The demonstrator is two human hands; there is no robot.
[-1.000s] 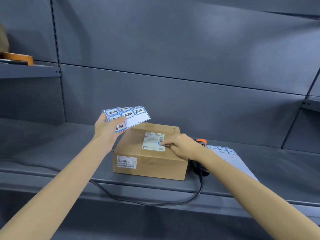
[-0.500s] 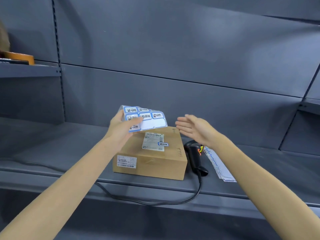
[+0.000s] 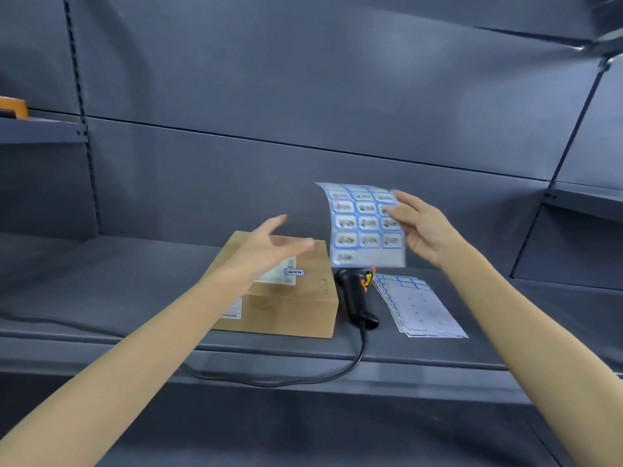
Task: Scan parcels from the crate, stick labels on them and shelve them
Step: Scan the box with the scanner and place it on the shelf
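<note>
A brown cardboard parcel [image 3: 303,299] lies on the grey shelf [image 3: 118,291], with a white shipping label and a small blue-edged sticker [image 3: 294,272] on its top. My left hand [image 3: 269,246] hovers over the parcel, fingers spread, holding nothing. My right hand [image 3: 423,227] pinches the right edge of a sheet of blue-bordered labels [image 3: 365,225] and holds it upright above the black barcode scanner [image 3: 355,298]. The scanner lies just right of the parcel, its head partly hidden by the sheet.
A stack of used label sheets [image 3: 419,306] lies on the shelf right of the scanner. The scanner's black cable [image 3: 269,382] loops over the shelf's front edge. An orange item [image 3: 13,106] sits on the upper left shelf.
The label sheet passed from my left hand to my right hand and now hangs upright to the right of the parcel. My left hand has let go and spread open.
</note>
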